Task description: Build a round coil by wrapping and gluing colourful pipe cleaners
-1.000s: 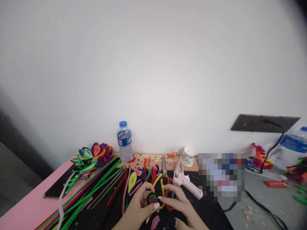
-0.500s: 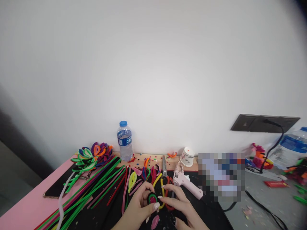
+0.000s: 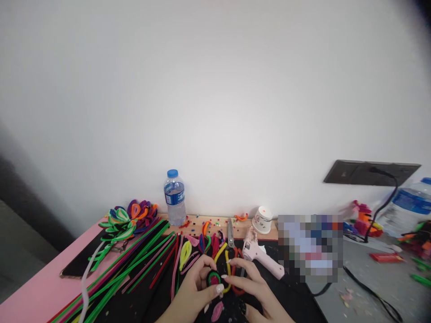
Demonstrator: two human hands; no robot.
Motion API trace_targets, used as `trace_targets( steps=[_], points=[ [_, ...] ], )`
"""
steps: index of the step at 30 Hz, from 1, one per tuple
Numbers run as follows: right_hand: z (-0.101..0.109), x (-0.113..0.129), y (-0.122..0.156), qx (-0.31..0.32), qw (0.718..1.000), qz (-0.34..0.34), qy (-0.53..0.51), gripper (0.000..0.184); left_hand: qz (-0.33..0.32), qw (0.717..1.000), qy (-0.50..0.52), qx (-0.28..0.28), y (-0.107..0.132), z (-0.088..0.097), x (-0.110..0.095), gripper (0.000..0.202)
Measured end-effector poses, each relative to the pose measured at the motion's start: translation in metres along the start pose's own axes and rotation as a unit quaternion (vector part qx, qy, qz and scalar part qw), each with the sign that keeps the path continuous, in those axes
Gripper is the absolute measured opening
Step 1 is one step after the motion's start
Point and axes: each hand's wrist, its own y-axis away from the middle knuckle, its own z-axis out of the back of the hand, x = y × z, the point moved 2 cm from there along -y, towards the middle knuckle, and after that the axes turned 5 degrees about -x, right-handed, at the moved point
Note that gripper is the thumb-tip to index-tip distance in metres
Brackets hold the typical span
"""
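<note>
My left hand [image 3: 194, 289] and my right hand [image 3: 253, 287] meet low in the middle of the view. Both pinch a small coiled pipe-cleaner piece [image 3: 213, 279], green and black outside with a red centre. Its yellow strand [image 3: 229, 272] runs between my fingers. A pink petal loop [image 3: 217, 311] lies just under my left thumb. All of this is over a black mat [image 3: 148, 298].
Long green, red and pink pipe cleaners [image 3: 134, 264] fan out at left, beside looped petals [image 3: 129, 218]. A water bottle [image 3: 174, 198], scissors [image 3: 230, 234], a pink glue gun [image 3: 261, 256] and a white cup [image 3: 262, 220] stand behind. A black cord [image 3: 365, 289] trails right.
</note>
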Motion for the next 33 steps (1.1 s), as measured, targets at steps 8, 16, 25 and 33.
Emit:
trace_targets(
  steps=[8,16,25,33],
  points=[
    [-0.001,-0.0019,-0.0006,0.001,1.0,0.006,-0.006,0.06,0.0,1.0,-0.004,-0.005,0.0002,0.0015,0.0033,0.037],
    [-0.0006,-0.0023,-0.0007,0.003,1.0,-0.009,-0.002,0.057,-0.002,1.0,0.003,-0.003,0.0004,-0.0016,-0.0034,0.04],
    [0.0013,0.0028,-0.0031,0.004,1.0,-0.014,0.001,0.056,0.002,1.0,0.006,0.001,0.0014,-0.0011,-0.0015,0.038],
    [-0.0008,-0.0009,-0.0023,0.006,1.0,-0.01,-0.003,0.056,-0.009,1.0,0.008,-0.004,0.0016,-0.0015,-0.0031,0.038]
  ],
)
